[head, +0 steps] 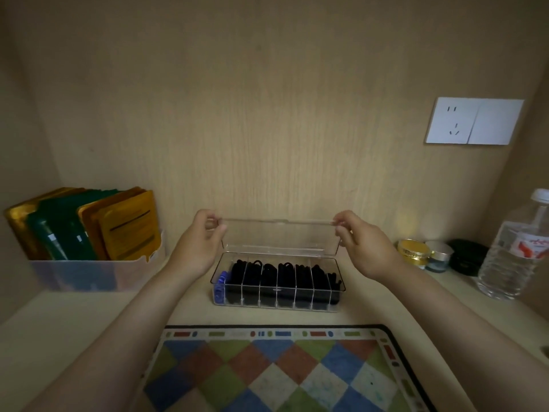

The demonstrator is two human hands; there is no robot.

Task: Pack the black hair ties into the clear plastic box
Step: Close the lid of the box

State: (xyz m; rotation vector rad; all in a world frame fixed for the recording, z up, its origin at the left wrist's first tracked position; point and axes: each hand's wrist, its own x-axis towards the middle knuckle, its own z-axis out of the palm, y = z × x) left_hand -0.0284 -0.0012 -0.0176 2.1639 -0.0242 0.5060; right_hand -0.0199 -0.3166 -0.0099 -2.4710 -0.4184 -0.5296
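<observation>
At the back of the desk, just beyond a chequered mat (276, 370), sits the clear plastic box (277, 288). The black hair ties (285, 275) fill most of its divided compartments, and a few blue ties (221, 285) sit in the leftmost one. Its hinged lid (280, 236) stands upright; the left hand (202, 248) pinches one top corner and the right hand (365, 248) pinches the other.

Packing looks nearly done, with closing the likely next step. Some ties seem to bulge near the divider tops, so a loop could catch under the rim and stop the lid seating. Uneven pressure from the two hands might twist the lid or skid the light box.

A bin of foil sachets (89, 224) stands to the left. A gold-lidded jar (414, 252), a black case (468, 257) and a water bottle (514, 251) stand to the right. None of these blocks the lid's swing.
</observation>
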